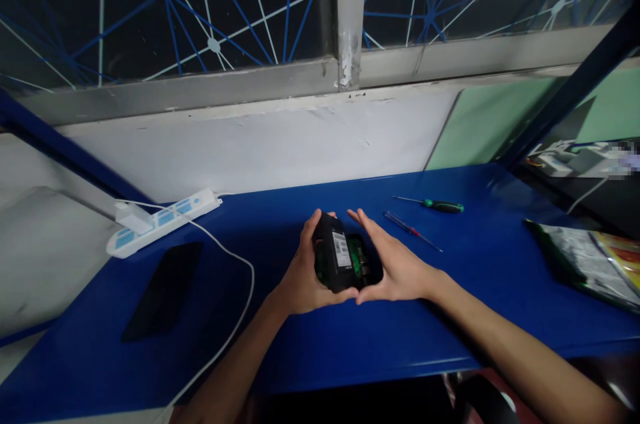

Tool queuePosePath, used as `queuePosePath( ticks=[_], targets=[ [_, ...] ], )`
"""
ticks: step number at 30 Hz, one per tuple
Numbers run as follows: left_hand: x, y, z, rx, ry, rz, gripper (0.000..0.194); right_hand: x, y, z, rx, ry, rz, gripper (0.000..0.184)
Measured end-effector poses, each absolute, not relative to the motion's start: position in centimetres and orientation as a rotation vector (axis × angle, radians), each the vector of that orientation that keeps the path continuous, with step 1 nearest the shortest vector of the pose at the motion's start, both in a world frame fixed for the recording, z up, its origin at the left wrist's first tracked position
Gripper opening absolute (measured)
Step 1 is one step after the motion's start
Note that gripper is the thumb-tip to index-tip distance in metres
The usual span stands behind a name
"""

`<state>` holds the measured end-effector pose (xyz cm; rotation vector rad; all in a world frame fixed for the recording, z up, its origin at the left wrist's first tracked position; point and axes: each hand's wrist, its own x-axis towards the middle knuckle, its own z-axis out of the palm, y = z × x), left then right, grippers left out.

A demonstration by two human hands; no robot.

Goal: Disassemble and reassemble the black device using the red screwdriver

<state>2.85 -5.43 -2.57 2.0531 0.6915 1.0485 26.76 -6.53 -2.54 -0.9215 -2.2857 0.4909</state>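
Between both hands is a black electronic device with a white printed label, its casing parted so that green circuit board shows inside. My left hand is closed around its left side, thumb along the lower edge. Against the right-hand black shell of the casing my right hand is curled, fingers at the top and thumb at the bottom. Whether the two parts are fully separate I cannot tell. Beyond my right hand lie a clear-handled screwdriver and a green-and-black-handled screwdriver.
On the blue table, a white power strip with a plugged-in adapter stands at the back left. A white cable runs to the front edge. A black phone-like slab lies left, a shiny packet right.
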Motion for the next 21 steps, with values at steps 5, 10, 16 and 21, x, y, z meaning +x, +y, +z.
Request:
queuePosePath(
  ticks=[5, 10, 16, 21],
  targets=[
    [3.2, -5.7, -2.8, 2.021, 0.618, 1.022, 0.129, 26.5, -6.7, -2.5, -0.823, -2.269, 0.527, 0.14],
    [3.4, -5.6, -2.9, 1.97, 0.632, 1.045, 0.128, 26.5, -6.6, -2.5, -0.849, -2.229, 0.476, 0.138],
    [2.8, -4.8, -3.0, 2.096, 0.891, 1.003, 0.126, 27.3, -6.1, -2.5, -0.969, -2.171, 0.317, 0.134],
    [2.7, -4.4, -3.6, 2.161, 0.949, 0.992, 0.125, 27.6, -5.8, -2.6, -0.974, -2.188, 0.291, 0.133]
  ],
)
